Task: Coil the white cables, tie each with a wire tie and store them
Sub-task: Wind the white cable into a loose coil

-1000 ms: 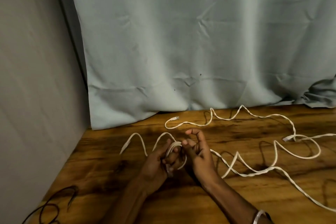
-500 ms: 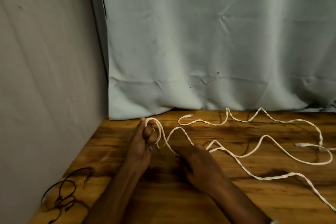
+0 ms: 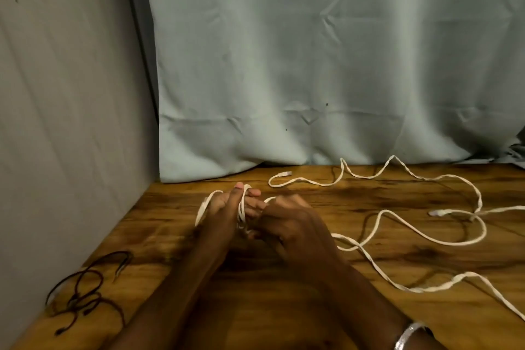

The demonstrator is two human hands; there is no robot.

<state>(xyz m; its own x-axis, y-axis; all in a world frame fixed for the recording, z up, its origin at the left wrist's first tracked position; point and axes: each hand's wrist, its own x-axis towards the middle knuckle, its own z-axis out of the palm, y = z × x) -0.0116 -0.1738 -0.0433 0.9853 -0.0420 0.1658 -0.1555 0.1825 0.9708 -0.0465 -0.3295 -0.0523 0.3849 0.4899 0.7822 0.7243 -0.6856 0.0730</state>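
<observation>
**Hands wind a limp white cable**

Left hand (image 3: pixel 224 207) grips a few loops of white cable (image 3: pixel 412 239); right hand (image 3: pixel 295 224) pinches the strand beside it. Light, floppy, kink-prone, the rest snakes across the surface (image 3: pixel 284 307). Best held at the loops.

A wooden table (image 3: pixel 284 307) with dark grain is carrying everything. White cable (image 3: pixel 409 240) is lying across its right half in loose, wandering curves, one plug end (image 3: pixel 286 173) resting near the back edge by the curtain (image 3: pixel 312 65). At the front left corner, a tangle of thin dark wire ties (image 3: pixel 85 290) is lying near the wall (image 3: pixel 56 122).
</observation>
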